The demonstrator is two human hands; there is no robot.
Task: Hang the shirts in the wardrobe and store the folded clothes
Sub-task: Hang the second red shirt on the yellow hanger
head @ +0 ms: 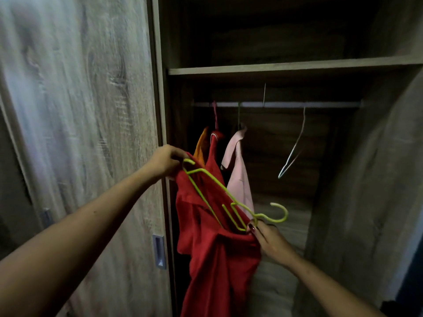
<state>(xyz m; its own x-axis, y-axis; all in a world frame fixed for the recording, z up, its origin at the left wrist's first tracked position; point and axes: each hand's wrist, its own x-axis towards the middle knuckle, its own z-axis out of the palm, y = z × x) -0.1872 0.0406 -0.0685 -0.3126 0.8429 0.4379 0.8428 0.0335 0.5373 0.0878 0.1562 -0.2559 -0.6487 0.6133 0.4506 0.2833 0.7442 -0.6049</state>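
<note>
Left hand: you grip the red shirt, centre frame
Right hand: you pinch the green hanger

The sliding door on the left is smeared by motion blur, and the space above the top shelf is too dark to make out. The red shirt runs off the bottom edge and hides the left hand's fingertips and part of the green hanger. An orange garment shows only as a strip behind red cloth.
</note>
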